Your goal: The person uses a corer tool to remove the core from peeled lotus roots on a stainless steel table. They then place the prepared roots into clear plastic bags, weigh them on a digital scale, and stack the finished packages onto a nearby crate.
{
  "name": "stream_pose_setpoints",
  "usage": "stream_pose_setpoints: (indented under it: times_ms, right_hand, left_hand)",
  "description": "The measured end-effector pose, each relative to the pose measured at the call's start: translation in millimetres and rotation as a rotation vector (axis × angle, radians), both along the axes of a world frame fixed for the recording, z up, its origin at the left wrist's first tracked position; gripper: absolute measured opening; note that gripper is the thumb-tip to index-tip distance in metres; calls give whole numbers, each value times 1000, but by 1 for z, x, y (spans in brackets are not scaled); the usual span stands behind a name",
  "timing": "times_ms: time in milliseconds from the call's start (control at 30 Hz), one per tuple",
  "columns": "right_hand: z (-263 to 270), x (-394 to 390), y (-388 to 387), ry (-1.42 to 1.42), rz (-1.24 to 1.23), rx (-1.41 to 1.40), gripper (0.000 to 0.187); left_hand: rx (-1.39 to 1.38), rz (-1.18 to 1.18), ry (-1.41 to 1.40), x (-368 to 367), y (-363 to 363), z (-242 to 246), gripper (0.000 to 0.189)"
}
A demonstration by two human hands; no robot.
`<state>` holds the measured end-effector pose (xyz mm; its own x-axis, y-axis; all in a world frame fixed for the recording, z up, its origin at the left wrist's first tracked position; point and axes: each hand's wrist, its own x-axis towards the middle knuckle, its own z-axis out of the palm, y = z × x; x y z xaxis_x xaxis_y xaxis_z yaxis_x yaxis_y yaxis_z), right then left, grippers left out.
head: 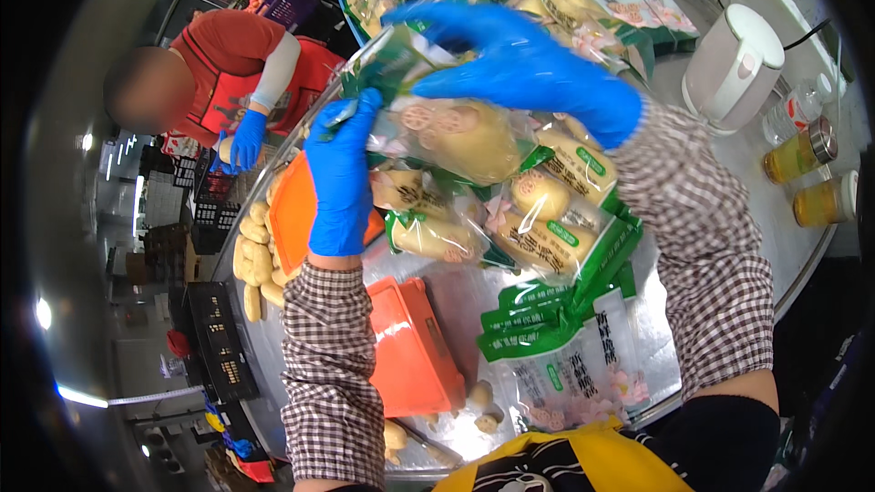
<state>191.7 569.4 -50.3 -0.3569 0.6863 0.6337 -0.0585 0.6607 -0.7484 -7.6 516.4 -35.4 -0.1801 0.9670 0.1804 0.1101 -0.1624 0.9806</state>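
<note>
My left hand (342,178), in a blue glove, pinches the green edge of a clear plastic bag of lotus root (472,140). Over the bag's top end, my right hand (519,68), gloved in blue too, is spread and slightly blurred, with thumb and fingers apart; whether it touches the film is unclear. Filled lotus root bags (547,239) lie heaped below the held one. Nearer my body, flat printed bags with green borders (567,369) are stacked on the metal table (465,287).
An orange plastic basket (410,348) stands near my left forearm, loose lotus roots (253,253) beyond it. An electric kettle (735,68), a water bottle (796,109) and jars of amber liquid (800,150) line the right side. A co-worker (232,82) works across the table's left edge.
</note>
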Motion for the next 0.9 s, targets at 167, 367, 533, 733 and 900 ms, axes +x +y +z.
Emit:
stream_pose_setpoints:
  times_ms: [167,367,533,733,900]
  right_hand:
    - [-37,98,-110,-414,-40,19,81]
    - [-114,75,-133,-457,-189,-183,53]
    - [-128,-31,-58,-752,-159,-95,39]
    - [-162,-57,-61,-570,-271,-235,19]
    - [-113,36,-66,-209,-723,-202,48]
  left_hand:
    - [150,229,-73,-22,-35,37,18]
    - [168,325,-132,-28,-66,85,34]
    - [311,235,-176,-39,-99,115,37]
    - [210,136,-155,-41,-128,121,43]
    - [99,25,-20,-8,-117,93,26]
